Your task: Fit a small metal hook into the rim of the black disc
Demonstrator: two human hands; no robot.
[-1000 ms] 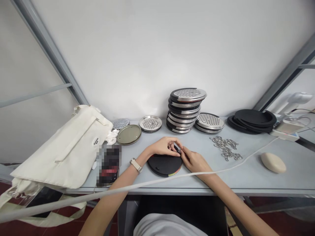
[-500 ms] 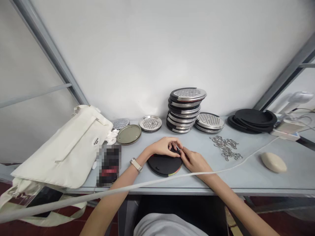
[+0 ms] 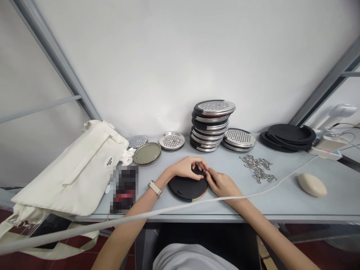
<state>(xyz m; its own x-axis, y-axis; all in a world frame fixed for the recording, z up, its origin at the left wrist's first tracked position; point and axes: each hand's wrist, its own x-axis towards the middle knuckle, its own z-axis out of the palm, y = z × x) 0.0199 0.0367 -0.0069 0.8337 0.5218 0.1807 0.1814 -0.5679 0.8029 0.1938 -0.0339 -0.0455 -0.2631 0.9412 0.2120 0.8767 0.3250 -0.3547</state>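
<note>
A round black disc (image 3: 184, 188) with a red and yellow-green stripe at its edge lies flat on the table before me. Curled over its far side is my left hand (image 3: 189, 167), thumb and fingers gripping the disc near its rim. My right hand (image 3: 222, 182) is closed at the disc's right far edge, its fingertips pinching a small metal clip (image 3: 204, 172) that is mostly hidden between both hands. Loose metal clips (image 3: 257, 167) lie in a pile to the right.
Behind stand a tall stack of round graters (image 3: 213, 129) and a lower stack (image 3: 239, 138). Black discs (image 3: 289, 137) are piled at right, near a beige oval object (image 3: 312, 185). A white cable (image 3: 152, 213) crosses in front. At left are a white bag (image 3: 70, 172) and olive lids (image 3: 147, 153).
Both hands keep nearly the same place at the disc's far edge, with only slight finger movement. The whole view has shifted very slightly.
</note>
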